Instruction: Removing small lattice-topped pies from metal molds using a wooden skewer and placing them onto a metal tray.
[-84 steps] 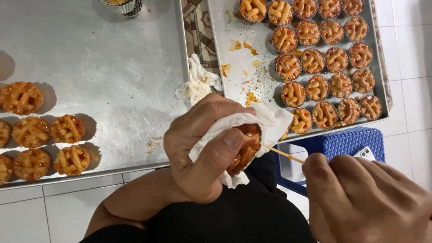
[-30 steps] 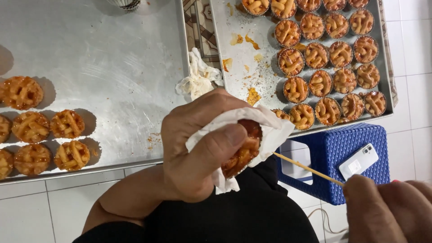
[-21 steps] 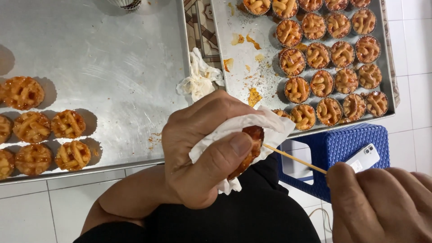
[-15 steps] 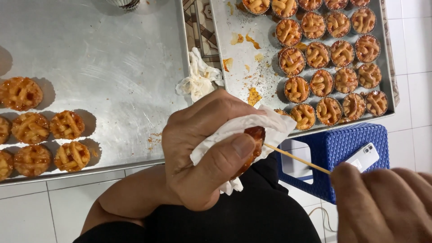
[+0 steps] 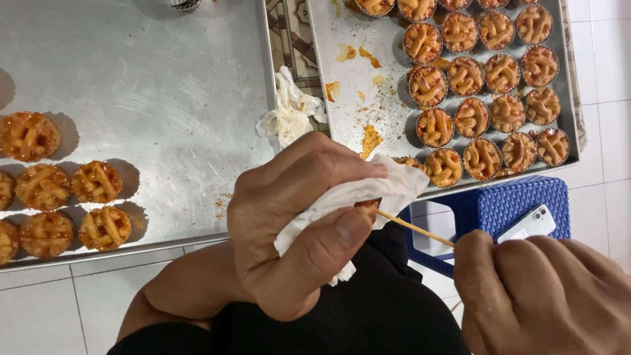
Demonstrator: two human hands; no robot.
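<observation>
My left hand (image 5: 296,223) is closed around a white paper napkin (image 5: 368,194) that wraps a small lattice-topped tart; only a brown edge of the tart (image 5: 368,205) shows between thumb and napkin. My right hand (image 5: 545,296), at the lower right, pinches a thin wooden skewer (image 5: 414,227) whose tip meets the tart's edge. Both hands hover above my dark-clothed lap, in front of two metal trays.
A steel tray (image 5: 164,85) on the left holds several finished tarts (image 5: 66,190) along its left side. A second tray (image 5: 355,92) on the right holds several tarts in tins (image 5: 486,79) and crumbs. A crumpled napkin (image 5: 286,115) lies between them. A blue woven stool (image 5: 506,204) carries a white phone (image 5: 529,225).
My left hand has closed more over the tart, so less of it shows. My right hand swung out to the lower right, then came back in with the skewer against the tart.
</observation>
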